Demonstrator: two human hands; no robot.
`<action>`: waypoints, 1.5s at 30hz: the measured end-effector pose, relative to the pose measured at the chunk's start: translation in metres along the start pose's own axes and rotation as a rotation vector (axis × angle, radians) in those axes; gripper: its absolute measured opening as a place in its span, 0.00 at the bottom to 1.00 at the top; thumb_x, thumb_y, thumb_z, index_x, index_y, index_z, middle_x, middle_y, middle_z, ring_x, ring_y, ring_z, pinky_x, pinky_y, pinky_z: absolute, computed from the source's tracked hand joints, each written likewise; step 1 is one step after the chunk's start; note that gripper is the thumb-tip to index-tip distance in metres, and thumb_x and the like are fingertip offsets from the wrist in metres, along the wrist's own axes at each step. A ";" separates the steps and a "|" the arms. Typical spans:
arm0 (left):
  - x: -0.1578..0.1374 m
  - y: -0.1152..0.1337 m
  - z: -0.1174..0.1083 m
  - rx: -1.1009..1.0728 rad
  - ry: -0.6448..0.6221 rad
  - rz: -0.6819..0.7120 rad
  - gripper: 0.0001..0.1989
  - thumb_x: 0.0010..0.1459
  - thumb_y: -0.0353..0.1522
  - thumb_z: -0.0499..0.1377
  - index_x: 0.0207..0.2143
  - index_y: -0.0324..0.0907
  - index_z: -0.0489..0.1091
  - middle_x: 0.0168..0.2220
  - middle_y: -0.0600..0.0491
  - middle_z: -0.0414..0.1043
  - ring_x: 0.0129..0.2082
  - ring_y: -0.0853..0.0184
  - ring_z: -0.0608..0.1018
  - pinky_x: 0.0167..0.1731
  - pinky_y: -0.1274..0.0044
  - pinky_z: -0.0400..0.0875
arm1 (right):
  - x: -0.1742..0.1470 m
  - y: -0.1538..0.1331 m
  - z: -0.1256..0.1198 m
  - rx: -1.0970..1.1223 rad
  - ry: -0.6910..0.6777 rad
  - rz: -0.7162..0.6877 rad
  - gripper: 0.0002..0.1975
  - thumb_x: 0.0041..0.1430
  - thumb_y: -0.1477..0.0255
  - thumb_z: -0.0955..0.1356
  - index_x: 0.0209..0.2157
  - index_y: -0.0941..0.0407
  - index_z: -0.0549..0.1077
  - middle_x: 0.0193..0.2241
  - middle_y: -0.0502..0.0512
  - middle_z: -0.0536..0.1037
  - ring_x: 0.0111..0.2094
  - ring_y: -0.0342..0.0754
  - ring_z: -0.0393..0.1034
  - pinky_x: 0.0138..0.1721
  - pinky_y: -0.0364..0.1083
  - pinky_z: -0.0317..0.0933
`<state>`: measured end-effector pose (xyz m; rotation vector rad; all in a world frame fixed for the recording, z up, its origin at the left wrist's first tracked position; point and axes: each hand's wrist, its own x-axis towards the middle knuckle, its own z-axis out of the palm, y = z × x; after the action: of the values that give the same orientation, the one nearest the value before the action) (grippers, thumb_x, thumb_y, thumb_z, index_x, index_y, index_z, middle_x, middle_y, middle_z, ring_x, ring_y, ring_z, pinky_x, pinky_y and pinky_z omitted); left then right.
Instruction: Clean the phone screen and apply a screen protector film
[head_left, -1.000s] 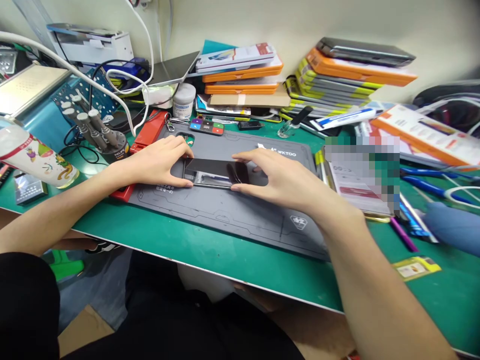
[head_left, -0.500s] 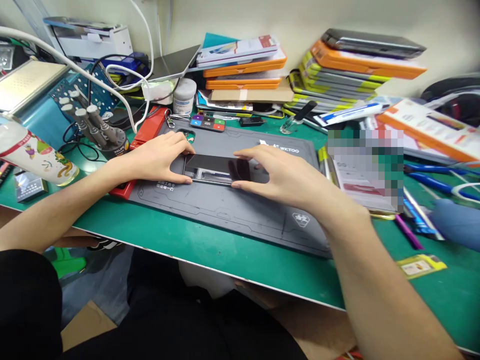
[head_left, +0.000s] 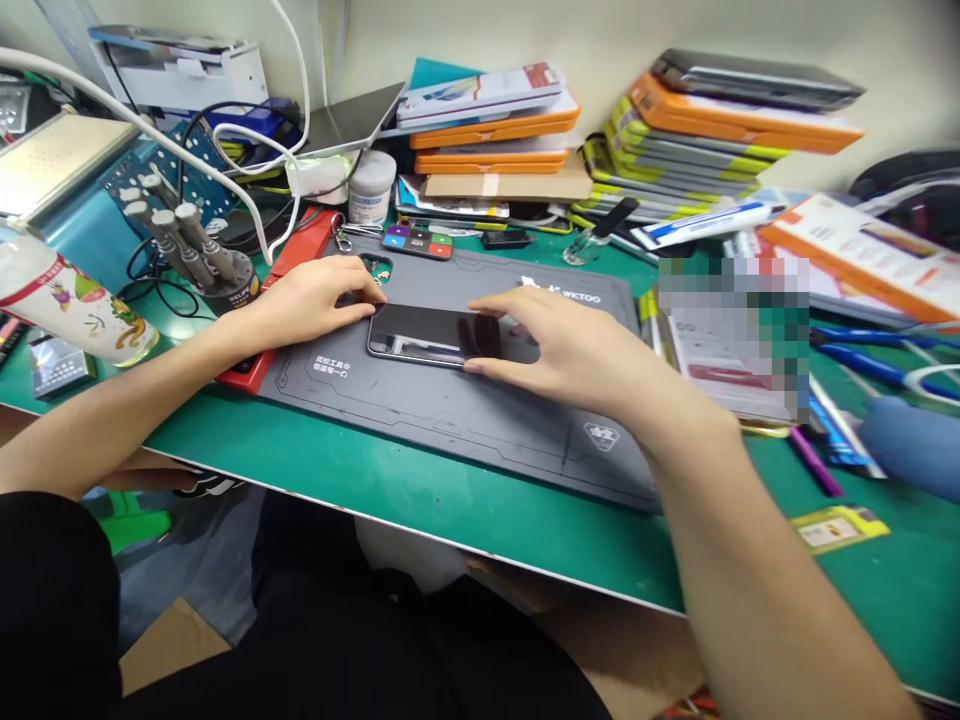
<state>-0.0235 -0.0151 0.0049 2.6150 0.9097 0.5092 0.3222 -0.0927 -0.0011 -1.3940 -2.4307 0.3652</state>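
A black smartphone point(head_left: 420, 330) lies screen up on a grey work mat point(head_left: 450, 425), its glass reflecting the surroundings. My right hand point(head_left: 562, 335) spans the phone's right end, thumb on the near edge and fingers on the far edge. At the far left corner, my left hand point(head_left: 322, 298) has its thumb and index fingertip close together, pinching that corner. The phone's right end is partly hidden by my right hand. Just beyond my left hand, a small green circuit part point(head_left: 381, 268) shows in a recess of the mat.
A screwdriver holder point(head_left: 225, 285) and a patterned bottle point(head_left: 82, 305) stand at left. Behind are a white jar point(head_left: 371, 188), stacked orange boxes point(head_left: 495, 130) and yellow-grey packs point(head_left: 675, 170). Blue-handled pliers point(head_left: 862, 350) lie right. A white cable point(head_left: 150, 130) arches at left.
My left thumb has moved from the phone's near left corner up to the far left corner, beside the index finger. My right hand keeps its place on the phone.
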 end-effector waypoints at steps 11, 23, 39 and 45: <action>0.002 -0.004 -0.003 -0.036 -0.049 -0.031 0.14 0.73 0.42 0.64 0.52 0.45 0.84 0.53 0.47 0.84 0.55 0.59 0.83 0.63 0.66 0.75 | 0.000 -0.001 0.001 -0.037 -0.001 0.005 0.32 0.69 0.43 0.69 0.63 0.48 0.78 0.59 0.63 0.83 0.55 0.69 0.80 0.53 0.65 0.75; 0.000 -0.006 0.001 0.025 -0.035 0.010 0.15 0.75 0.40 0.60 0.53 0.47 0.84 0.53 0.48 0.84 0.56 0.59 0.83 0.63 0.67 0.75 | 0.000 0.001 0.005 0.023 0.032 -0.057 0.33 0.69 0.43 0.69 0.63 0.51 0.78 0.57 0.66 0.83 0.56 0.69 0.78 0.59 0.67 0.73; -0.001 -0.004 -0.006 0.018 -0.090 0.011 0.17 0.75 0.43 0.61 0.56 0.45 0.82 0.57 0.47 0.81 0.59 0.58 0.80 0.66 0.66 0.72 | 0.001 -0.001 -0.001 0.030 -0.018 -0.003 0.36 0.67 0.44 0.70 0.67 0.50 0.76 0.61 0.65 0.82 0.59 0.70 0.78 0.59 0.68 0.72; -0.001 -0.003 -0.007 0.024 -0.090 0.015 0.17 0.76 0.45 0.60 0.56 0.47 0.82 0.57 0.48 0.81 0.59 0.59 0.80 0.66 0.66 0.72 | 0.001 -0.001 -0.001 0.012 -0.013 -0.008 0.35 0.68 0.44 0.70 0.67 0.51 0.76 0.61 0.65 0.82 0.58 0.69 0.78 0.58 0.66 0.73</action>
<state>-0.0289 -0.0121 0.0090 2.6446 0.8737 0.3838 0.3217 -0.0924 0.0002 -1.3804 -2.4401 0.3879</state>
